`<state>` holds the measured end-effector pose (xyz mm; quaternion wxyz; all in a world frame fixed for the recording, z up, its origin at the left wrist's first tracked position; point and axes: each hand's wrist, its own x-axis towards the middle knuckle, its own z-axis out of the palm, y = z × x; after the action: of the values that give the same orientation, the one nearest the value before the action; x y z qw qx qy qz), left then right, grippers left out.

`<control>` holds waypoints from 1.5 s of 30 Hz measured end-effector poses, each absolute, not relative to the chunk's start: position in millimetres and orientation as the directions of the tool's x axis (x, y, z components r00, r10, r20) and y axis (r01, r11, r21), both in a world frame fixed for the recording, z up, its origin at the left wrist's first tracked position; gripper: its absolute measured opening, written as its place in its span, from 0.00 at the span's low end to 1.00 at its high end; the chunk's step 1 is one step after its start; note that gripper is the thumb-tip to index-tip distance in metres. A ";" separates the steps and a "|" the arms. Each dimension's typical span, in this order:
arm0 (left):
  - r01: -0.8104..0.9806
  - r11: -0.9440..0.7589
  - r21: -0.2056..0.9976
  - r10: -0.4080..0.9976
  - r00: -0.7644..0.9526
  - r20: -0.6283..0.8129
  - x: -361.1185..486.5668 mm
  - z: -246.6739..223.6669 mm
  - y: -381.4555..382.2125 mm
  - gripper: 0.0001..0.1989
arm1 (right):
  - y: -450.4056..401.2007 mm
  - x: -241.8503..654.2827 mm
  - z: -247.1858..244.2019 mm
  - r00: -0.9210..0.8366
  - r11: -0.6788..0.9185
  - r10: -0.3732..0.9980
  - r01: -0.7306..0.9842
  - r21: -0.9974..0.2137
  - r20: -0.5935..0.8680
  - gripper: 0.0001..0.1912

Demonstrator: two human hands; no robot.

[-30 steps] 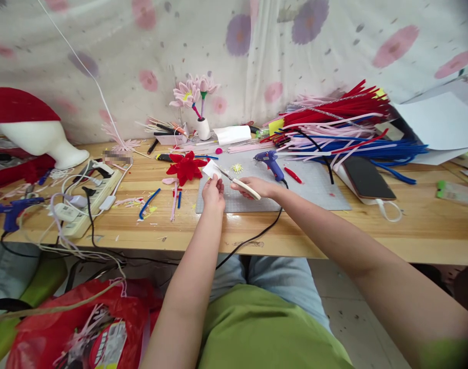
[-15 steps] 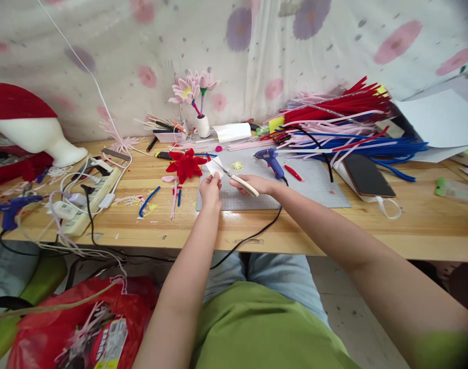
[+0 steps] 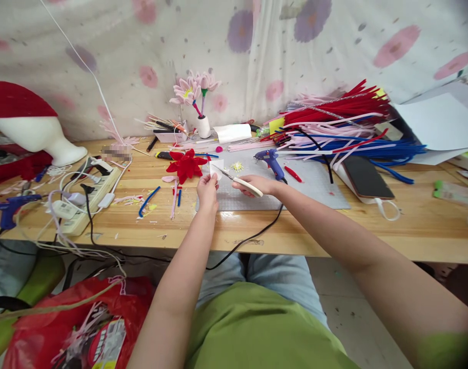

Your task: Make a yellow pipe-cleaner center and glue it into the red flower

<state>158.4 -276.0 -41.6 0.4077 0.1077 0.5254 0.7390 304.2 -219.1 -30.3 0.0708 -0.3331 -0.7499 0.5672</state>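
Observation:
My left hand (image 3: pixel 208 190) pinches a small piece of white paper (image 3: pixel 217 168) above the left part of the grey cutting mat (image 3: pixel 310 192). White-handled scissors (image 3: pixel 248 186) are gripped in my right hand (image 3: pixel 255 185), their blades pointing left and lying at the paper. Just left of the paper is a red fuzzy flower (image 3: pixel 186 166). A small pale yellow tuft (image 3: pixel 237 166) sits on the mat behind the scissors. Farther right on the mat are a blue glue gun (image 3: pixel 271 162) and a red pen-like tool (image 3: pixel 293 173).
Red, pink and blue pipe cleaners (image 3: pixel 345 123) are heaped at the back right, near a dark phone (image 3: pixel 366 177). A vase (image 3: pixel 203 126) holds pink flowers. A power strip (image 3: pixel 89 202), cables and another glue gun (image 3: pixel 11 209) lie left, beside a mannequin head (image 3: pixel 29 136).
The paper has turned more upright in my left hand, which has shifted slightly left. My right hand and the scissors have moved slightly right, with the handle lower.

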 end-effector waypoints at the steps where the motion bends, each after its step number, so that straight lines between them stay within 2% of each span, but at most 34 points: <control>1: -0.489 -0.117 0.865 0.715 -0.646 -0.268 158.0 -42.3 -276.0 0.07 | -219.1 304.6 -30.4 -0.765 0.126 0.580 0.423 -0.897 -0.279 0.27; 15: -0.503 -0.161 0.849 0.671 -0.686 -0.279 152.4 -42.4 -275.5 0.09 | -217.5 309.4 -42.0 -0.827 0.118 0.496 0.367 -0.923 -0.265 0.27; 19: -0.604 -0.178 0.777 0.724 -0.616 -0.312 155.8 -42.6 -278.7 0.07 | -225.9 305.7 -39.1 -0.823 0.069 0.509 0.329 -0.942 -0.251 0.28; 25: -0.718 -0.145 0.680 0.770 -0.514 -0.379 167.5 -41.4 -280.2 0.04 | -228.8 302.3 -40.9 -0.827 0.126 0.528 0.299 -0.946 -0.191 0.27; 45: -0.618 -0.146 0.772 0.753 -0.576 -0.319 173.0 -36.9 -277.0 0.05 | -223.2 296.0 -51.4 -0.798 0.081 0.590 0.214 -0.973 -0.126 0.26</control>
<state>173.0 -277.0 -36.9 0.4549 0.0716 0.4694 0.7534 296.0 -223.2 -51.4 0.1521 -0.2793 -0.7194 0.6175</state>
